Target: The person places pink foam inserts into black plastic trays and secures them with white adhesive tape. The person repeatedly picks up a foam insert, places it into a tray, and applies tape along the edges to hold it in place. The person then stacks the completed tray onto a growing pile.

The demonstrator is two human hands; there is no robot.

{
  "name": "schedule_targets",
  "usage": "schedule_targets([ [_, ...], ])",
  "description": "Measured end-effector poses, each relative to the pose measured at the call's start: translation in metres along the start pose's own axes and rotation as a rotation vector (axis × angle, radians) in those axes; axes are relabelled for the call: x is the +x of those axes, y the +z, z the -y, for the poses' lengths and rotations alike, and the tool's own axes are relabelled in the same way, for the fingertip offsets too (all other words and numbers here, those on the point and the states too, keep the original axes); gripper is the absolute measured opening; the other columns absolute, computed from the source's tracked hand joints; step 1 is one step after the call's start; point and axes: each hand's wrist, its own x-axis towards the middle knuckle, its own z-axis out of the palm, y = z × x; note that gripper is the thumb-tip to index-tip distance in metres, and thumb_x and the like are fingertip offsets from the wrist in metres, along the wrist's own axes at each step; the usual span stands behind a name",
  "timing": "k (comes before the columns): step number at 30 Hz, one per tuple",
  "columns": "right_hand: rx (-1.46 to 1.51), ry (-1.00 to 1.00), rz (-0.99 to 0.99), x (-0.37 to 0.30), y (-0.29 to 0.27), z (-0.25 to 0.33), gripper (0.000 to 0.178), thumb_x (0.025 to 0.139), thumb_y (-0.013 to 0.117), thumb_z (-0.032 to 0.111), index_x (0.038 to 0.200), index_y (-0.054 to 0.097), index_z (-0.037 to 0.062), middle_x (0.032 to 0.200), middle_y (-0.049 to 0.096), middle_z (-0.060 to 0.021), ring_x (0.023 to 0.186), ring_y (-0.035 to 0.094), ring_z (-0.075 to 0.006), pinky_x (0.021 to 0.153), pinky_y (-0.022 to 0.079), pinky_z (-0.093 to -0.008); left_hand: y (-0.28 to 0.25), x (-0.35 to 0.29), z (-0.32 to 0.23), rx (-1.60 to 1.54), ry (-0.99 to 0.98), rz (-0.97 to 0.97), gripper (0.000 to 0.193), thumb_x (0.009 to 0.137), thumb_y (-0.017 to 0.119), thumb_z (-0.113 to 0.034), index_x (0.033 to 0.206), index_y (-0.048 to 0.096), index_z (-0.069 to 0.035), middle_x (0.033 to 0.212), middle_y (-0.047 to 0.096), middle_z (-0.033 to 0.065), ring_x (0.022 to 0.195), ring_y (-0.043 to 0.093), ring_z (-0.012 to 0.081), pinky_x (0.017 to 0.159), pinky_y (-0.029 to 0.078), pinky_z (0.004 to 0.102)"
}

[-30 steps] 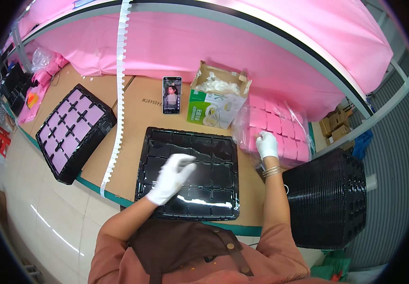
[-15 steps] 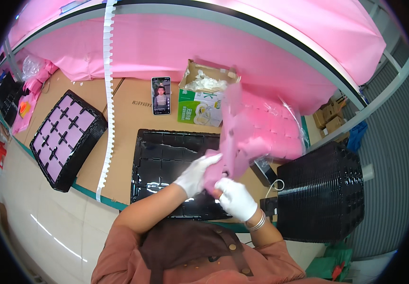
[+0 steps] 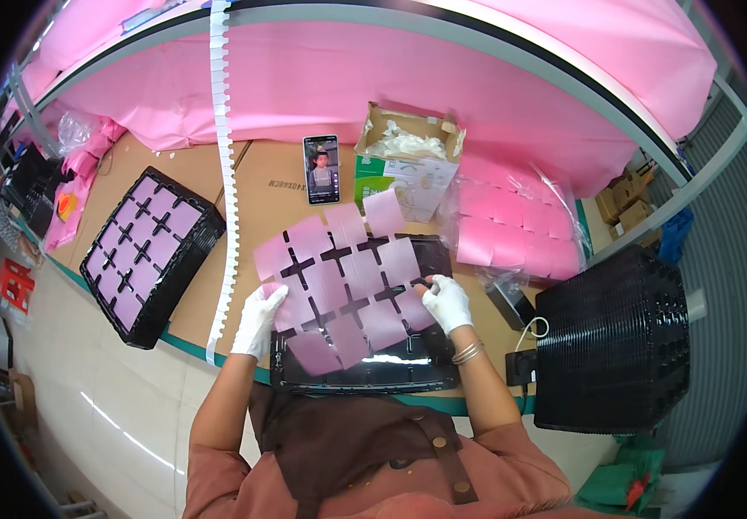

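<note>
A thin pink sheet with cross-shaped cutouts (image 3: 369,273) is spread at a tilt over a shiny black plastic tray (image 3: 404,374), hiding much of it. Black shows through the cutouts. My left hand (image 3: 258,323), in a white glove, pinches the sheet's left edge between thumb and fingers. At the opposite edge, my right hand (image 3: 445,303) has its bare thumb and finger closed on the sheet; its glove leaves those tips uncovered. On the left stands a stack of black trays (image 3: 179,294), its top one lined with a similar pink sheet (image 3: 107,232).
A phone (image 3: 322,169) stands upright behind the tray, beside a carton of white scraps (image 3: 408,186). Bagged pink sheets (image 3: 516,221) lie at right. A tall stack of black trays (image 3: 611,342) and a dark box with a cable (image 3: 512,303) are near my right arm. A white notched strip (image 3: 225,182) hangs at left.
The pink sheet was upright, bunched and blurred between my close-together hands. Now it is opened flat over the tray, with my hands apart at its two sides.
</note>
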Motion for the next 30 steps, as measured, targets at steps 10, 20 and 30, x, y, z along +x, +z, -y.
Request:
schedule_targets([
  [10,-0.119,-0.049,0.001,-0.003,0.008,-0.002,0.035,0.078,0.072,0.037,0.095,0.068,0.0065,0.098,0.068,-0.0167,0.093,0.066,-0.0326,0.084,0.051,-0.0409,0.005,-0.038,0.008,0.078,0.036,0.093,0.037,0.086,0.071,-0.013,0.120,0.058,-0.005,0.091,0.065,0.0019,0.071,0.060,0.0092,0.059,0.050,0.0258],
  [20,0.667,0.195,0.130,-0.085,-0.031,-0.047,0.029,0.080,0.066,0.004,0.108,0.060,0.0010,0.068,0.059,-0.0007,0.056,0.053,-0.0102,0.055,0.045,-0.0244,0.027,-0.032,0.017,0.165,0.078,0.113,0.031,0.088,0.068,-0.012,0.117,0.060,-0.003,0.088,0.068,0.0027,0.069,0.061,0.0102,0.060,0.051,0.0270],
  [30,-0.004,0.204,0.008,-0.105,-0.005,-0.019,0.050,0.078,0.068,0.018,0.126,0.059,0.0077,0.073,0.064,-0.0088,0.072,0.065,-0.0275,0.071,0.052,-0.0402,0.027,-0.032,0.007,0.699,0.309,-0.092,0.046,0.084,0.071,-0.022,0.124,0.059,-0.002,0.086,0.069,0.0164,0.078,0.069,0.0266,0.075,0.054,0.0371],
])
